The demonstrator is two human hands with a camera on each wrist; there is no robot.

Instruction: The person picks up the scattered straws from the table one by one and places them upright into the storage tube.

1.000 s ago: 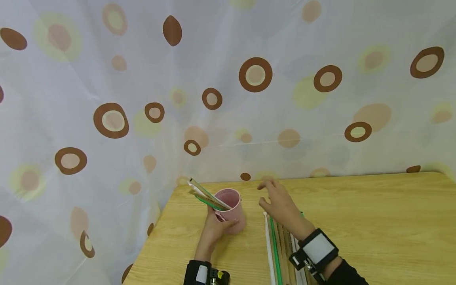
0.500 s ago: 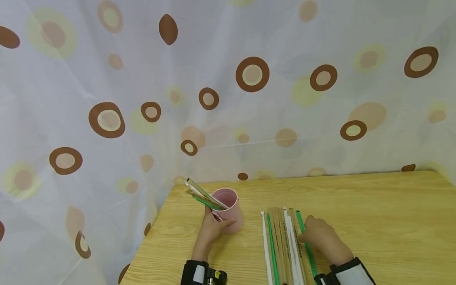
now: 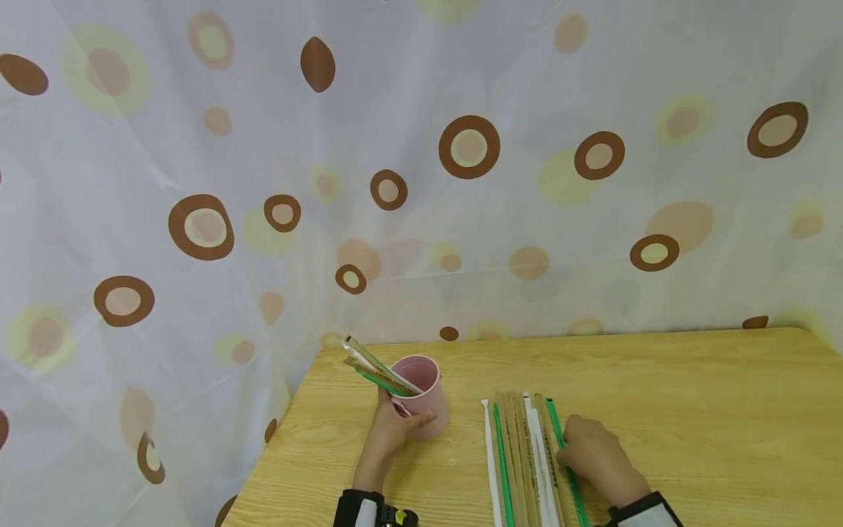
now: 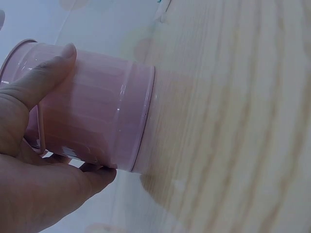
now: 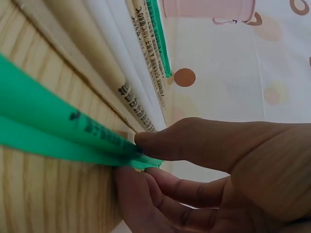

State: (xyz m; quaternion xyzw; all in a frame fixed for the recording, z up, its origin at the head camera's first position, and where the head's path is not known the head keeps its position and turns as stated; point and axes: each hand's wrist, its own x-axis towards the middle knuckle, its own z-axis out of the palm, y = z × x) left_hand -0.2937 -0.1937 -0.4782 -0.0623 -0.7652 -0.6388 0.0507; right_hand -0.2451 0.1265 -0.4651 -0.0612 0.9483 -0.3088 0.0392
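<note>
My left hand (image 3: 388, 433) grips a small pink pail (image 3: 431, 410) that stands on the table, its thumb along the wall in the left wrist view. Several wrapped straws (image 3: 375, 369) lean out over the pail's left rim. To the right, a row of long wrapped straws (image 3: 516, 468) in white, green and brown lies side by side. Thumb and forefinger of my right hand (image 3: 599, 457) pinch the green wrapped straw (image 5: 63, 121) at the row's right end, near its far tip. Dark print shows on this wrapper in the right wrist view.
The wooden table (image 3: 724, 410) reaches back to a white curtain (image 3: 514, 197) with brown and yellow circles, which also hangs along the left side. A thin wire handle (image 4: 41, 128) hangs on the pail by my left hand.
My right hand has come down from beside the pail, toward me and to the right, and has taken hold of the green straw. The left hand keeps its grip on the pail.
</note>
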